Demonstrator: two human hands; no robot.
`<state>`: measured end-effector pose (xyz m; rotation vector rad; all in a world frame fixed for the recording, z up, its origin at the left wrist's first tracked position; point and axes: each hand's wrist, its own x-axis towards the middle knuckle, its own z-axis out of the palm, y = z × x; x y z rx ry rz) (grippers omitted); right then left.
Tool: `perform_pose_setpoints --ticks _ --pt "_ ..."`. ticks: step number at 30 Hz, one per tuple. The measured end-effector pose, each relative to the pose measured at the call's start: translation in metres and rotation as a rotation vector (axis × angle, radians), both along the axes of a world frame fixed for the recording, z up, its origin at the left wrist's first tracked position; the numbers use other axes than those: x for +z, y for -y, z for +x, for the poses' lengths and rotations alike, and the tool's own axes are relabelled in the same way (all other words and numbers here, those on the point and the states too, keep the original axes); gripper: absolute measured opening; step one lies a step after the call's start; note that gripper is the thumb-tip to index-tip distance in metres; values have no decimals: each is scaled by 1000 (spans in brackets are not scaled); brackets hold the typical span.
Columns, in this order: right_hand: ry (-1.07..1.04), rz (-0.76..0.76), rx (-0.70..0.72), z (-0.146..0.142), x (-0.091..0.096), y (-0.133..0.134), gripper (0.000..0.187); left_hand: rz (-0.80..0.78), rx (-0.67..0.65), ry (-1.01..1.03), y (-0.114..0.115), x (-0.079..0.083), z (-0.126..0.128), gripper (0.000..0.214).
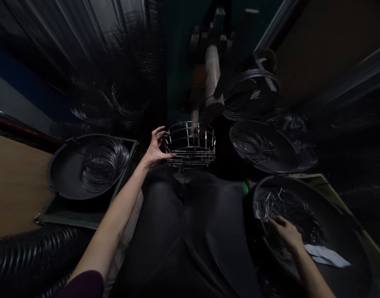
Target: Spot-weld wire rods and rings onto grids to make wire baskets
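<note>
My left hand grips the left side of a round wire basket, thumb at the lower wires and fingers higher on the rim. The basket sits tilted under the machine's arm, in front of my lap. Over at the right, my right hand is inside a wide dark pan near its left rim, fingers pinched together. Short metal wire pieces lie loose in that pan beside the fingertips. Whether one is in the pinch is too dark and small to tell.
A machine with a cylindrical arm stands ahead. At left, a dark pan holds wire rings. Another pan with rings stands at right. A white slip lies in the near pan. Stacked black rings fill the lower left.
</note>
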<state>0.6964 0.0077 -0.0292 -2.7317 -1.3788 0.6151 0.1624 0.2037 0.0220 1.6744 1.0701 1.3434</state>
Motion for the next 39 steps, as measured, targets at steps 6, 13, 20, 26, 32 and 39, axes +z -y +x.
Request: perform_pose_setpoints --ticks 6,13,20,26,32,39 --pt "-185 621 -235 -66 59 -27 33 182 -92 -130 17 24 16 100" --pt "-766 576 25 -175 52 -35 44 207 -38 -311 24 40 24 91" --pt "-818 335 615 -228 130 -102 29 240 -105 -676 28 55 43 70" --pt "-190 502 1027 -262 142 -128 28 215 -125 -686 36 56 52 70" --pt "91 569 1260 -258 139 -131 32 135 -74 -606 31 50 49 73" --pt "119 625 1335 -253 149 -151 32 159 -68 -557 18 54 48 73"
